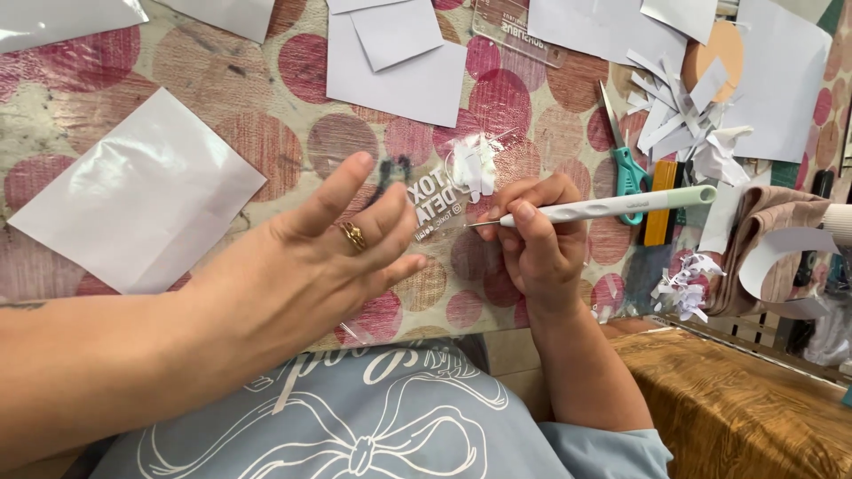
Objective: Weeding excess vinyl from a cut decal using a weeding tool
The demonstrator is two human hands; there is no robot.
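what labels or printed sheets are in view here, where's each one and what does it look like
Clear sheet with white lettering: between the left hand and right hand, transparent, small white scraps stuck on it.
Clear plastic piece with faint lettering: top centre, rectangular, see-through.
Glossy white sheet: left on the table, square, unprinted.

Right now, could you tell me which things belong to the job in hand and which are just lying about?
In use: left hand, right hand, white pointed tool, clear printed sheet.
Lying about: teal scissors, paper scraps, white squares, orange-handled tool.
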